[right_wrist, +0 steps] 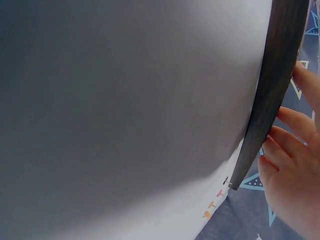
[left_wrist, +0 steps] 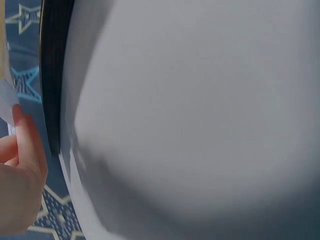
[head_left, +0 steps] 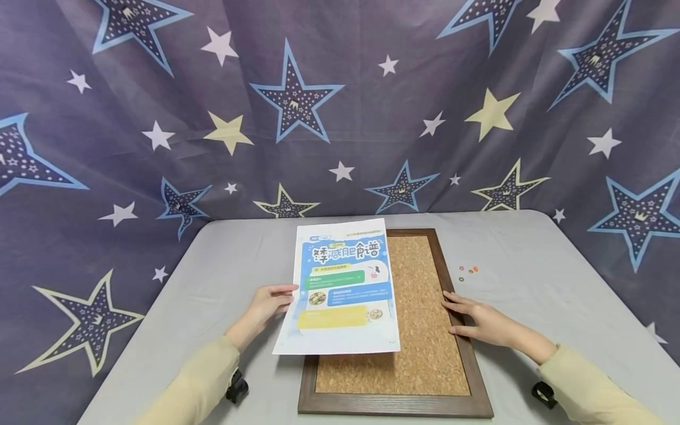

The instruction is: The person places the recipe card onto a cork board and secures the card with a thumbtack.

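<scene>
A printed poster (head_left: 345,289) with blue, green and yellow blocks and Chinese lettering is held above a corkboard (head_left: 425,330) with a dark wooden frame. My left hand (head_left: 265,304) pinches the poster's left edge between thumb and fingers; in the left wrist view that hand (left_wrist: 22,170) shows at the far left with a bit of the paper. On the board's right frame side rest the fingertips of my right hand (head_left: 486,321), fingers extended. The right wrist view shows this hand (right_wrist: 295,155) touching the frame (right_wrist: 272,85). The poster hides the board's upper left part.
Several small push pins (head_left: 470,270) lie right of the board, near its upper half. Everything stands on a grey-covered table (head_left: 239,254). A dark star-patterned curtain (head_left: 361,118) hangs behind it and at both sides.
</scene>
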A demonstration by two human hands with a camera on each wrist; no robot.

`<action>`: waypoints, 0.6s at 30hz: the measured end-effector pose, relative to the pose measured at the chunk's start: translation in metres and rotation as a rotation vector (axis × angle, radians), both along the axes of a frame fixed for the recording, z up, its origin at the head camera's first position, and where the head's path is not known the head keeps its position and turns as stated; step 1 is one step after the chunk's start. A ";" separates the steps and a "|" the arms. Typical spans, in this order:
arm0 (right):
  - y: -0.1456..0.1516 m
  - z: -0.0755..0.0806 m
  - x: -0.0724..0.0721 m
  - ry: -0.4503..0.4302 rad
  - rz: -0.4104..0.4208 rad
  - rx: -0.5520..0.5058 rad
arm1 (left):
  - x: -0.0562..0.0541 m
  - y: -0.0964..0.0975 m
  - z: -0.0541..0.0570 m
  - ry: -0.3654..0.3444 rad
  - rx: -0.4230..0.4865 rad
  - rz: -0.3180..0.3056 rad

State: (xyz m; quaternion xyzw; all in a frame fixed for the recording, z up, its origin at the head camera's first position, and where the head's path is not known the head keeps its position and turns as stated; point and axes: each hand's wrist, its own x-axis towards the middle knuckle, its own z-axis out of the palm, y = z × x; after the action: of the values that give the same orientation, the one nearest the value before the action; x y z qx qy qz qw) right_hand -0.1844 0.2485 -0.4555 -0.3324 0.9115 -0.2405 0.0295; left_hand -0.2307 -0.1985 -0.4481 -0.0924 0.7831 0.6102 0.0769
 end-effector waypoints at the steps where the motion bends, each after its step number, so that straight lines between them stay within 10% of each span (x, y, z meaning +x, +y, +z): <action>1: 0.000 0.000 0.000 0.000 0.001 -0.002 | 0.001 0.004 0.000 0.004 0.003 0.001; 18: 0.000 -0.001 0.000 0.007 -0.002 -0.006 | 0.009 0.060 0.000 0.018 0.028 -0.007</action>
State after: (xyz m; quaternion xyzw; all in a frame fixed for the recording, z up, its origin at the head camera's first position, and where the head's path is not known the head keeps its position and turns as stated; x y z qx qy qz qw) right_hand -0.1847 0.2484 -0.4568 -0.3322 0.9113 -0.2420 0.0252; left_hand -0.2214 -0.1388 -0.4478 -0.0831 0.7753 0.6218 0.0734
